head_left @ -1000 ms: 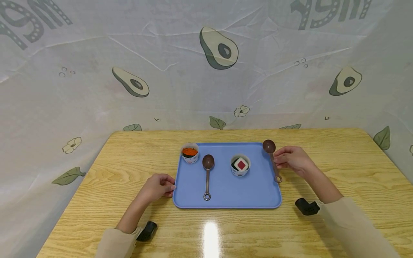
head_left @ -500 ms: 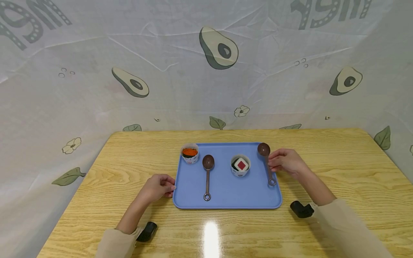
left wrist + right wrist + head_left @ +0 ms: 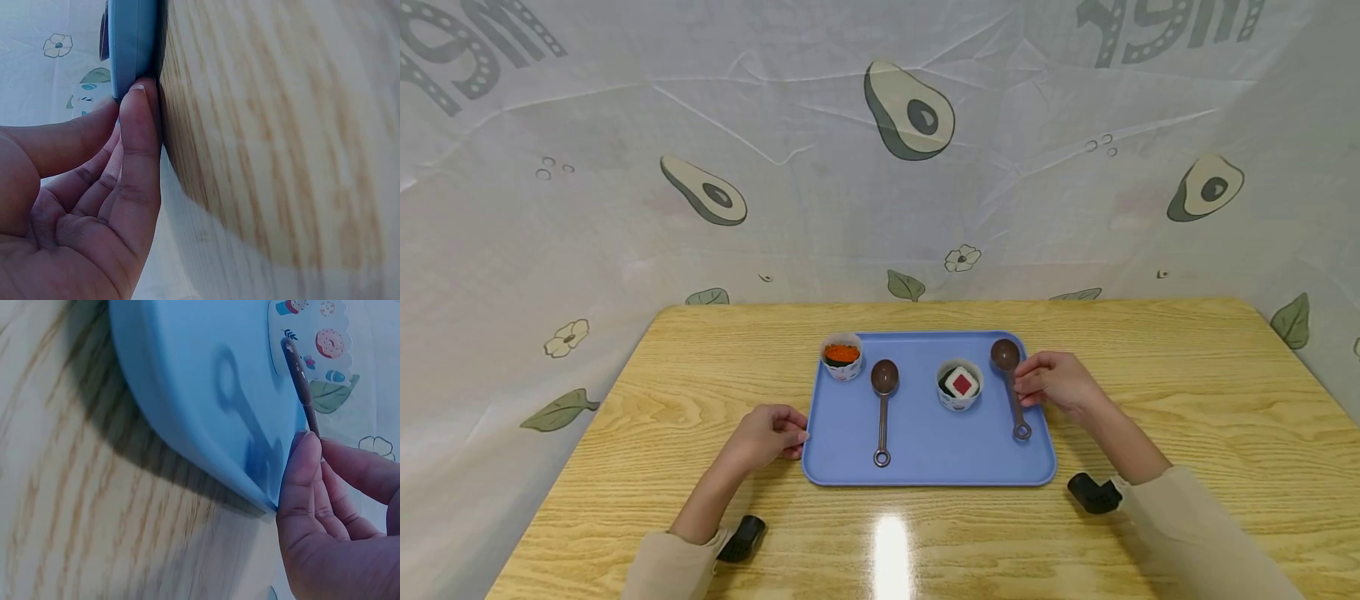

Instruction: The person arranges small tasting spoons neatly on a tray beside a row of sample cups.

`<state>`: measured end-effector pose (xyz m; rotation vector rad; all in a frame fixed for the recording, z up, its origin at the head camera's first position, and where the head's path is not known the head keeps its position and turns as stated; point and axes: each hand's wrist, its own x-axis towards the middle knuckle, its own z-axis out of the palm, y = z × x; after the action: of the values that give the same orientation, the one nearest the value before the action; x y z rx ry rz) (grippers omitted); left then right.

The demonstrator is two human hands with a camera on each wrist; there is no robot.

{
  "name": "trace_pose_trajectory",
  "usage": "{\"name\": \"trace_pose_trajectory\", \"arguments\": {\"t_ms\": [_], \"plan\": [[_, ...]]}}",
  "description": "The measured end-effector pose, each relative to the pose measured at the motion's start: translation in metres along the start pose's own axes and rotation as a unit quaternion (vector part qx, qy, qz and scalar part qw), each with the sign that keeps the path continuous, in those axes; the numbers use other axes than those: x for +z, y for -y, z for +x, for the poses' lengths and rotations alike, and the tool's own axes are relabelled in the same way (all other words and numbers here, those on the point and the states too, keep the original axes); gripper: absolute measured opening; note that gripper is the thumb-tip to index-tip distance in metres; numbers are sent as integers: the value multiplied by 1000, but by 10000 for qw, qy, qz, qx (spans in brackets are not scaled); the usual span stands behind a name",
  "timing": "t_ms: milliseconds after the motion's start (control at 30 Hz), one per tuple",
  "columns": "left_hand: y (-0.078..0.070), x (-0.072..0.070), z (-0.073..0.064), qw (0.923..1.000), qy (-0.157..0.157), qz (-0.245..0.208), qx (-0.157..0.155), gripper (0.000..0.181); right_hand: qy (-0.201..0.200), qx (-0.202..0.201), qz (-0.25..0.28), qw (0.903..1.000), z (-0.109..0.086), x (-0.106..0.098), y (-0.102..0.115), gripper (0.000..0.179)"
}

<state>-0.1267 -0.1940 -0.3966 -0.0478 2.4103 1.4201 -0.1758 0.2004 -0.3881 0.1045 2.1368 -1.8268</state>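
Observation:
A brown spoon with a ring-ended handle is pinched mid-handle by my right hand over the right side of the blue tray. In the right wrist view, the spoon's handle stands clear of the tray, its shadow falling on the tray floor. My left hand pinches the tray's left rim between thumb and fingers. Another brown spoon lies on the tray left of centre. A printed paper cup holding a white sushi piece with a red centre stands between the spoons.
At the tray's back left corner stands a second paper cup with orange roe sushi in it. The tray rests on a wooden table. Behind it hangs a pale cloth printed with avocados and leaves.
My right hand has carried its spoon leftward and slightly toward me, from over the tray's right rim to inside it. The left hand and the tray have stayed put.

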Motion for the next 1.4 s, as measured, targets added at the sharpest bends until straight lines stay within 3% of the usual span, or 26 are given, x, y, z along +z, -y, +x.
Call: {"name": "trace_pose_trajectory", "arguments": {"t_ms": [700, 1400], "plan": [[0, 0, 0, 10000, 13, 26, -27, 10, 36, 13, -375, 9993, 1, 15, -1, 19], [-2, -1, -1, 9999, 87, 17, -56, 11, 68, 27, -528, 9986, 1, 12, -1, 16]]}}
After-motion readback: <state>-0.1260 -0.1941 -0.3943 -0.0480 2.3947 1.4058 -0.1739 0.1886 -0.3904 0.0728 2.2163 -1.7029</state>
